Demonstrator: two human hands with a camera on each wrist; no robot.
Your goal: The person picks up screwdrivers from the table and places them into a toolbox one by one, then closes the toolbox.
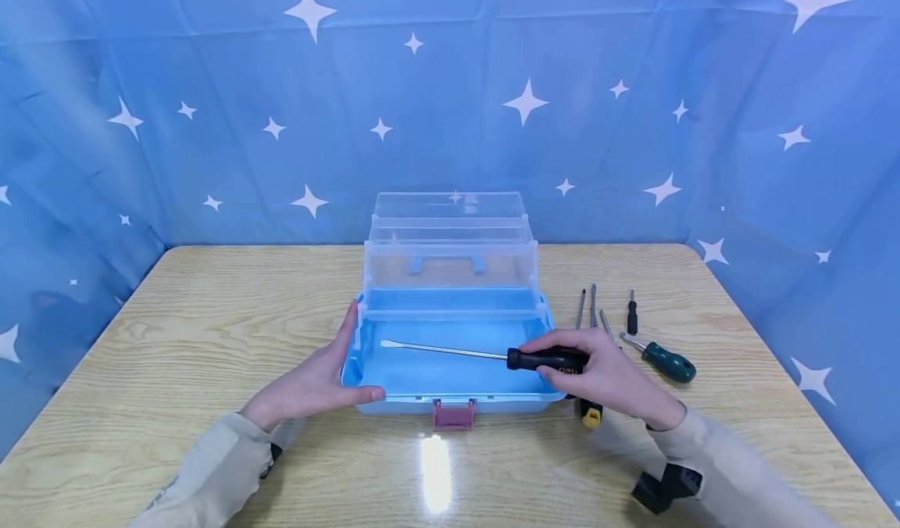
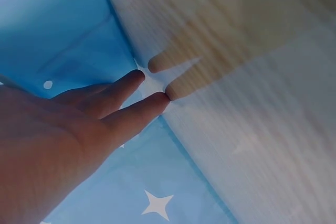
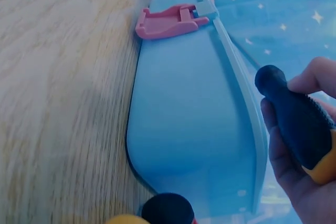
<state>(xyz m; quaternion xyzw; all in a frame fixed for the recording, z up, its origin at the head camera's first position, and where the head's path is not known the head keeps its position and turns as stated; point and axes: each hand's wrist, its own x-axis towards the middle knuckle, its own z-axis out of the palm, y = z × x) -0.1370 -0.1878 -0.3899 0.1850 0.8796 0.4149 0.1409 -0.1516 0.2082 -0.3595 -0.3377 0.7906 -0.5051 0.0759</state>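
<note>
Screwdriver [image 1: 527,359]: gripped by black handle in right hand [image 1: 610,370], shaft over open blue toolbox [image 1: 506,408]. Left hand [image 1: 316,379] at toolbox's left end, thumb and fingers wide apart.

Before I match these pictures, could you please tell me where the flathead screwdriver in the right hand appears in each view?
Head: right of centre, the flathead screwdriver is in the right hand, blade pointing left.
Left wrist: not in it.
Right wrist: near the right edge, its black-and-orange handle in the fingers.
Shared landmark: the star-printed blue cloth shows in all three.
</note>
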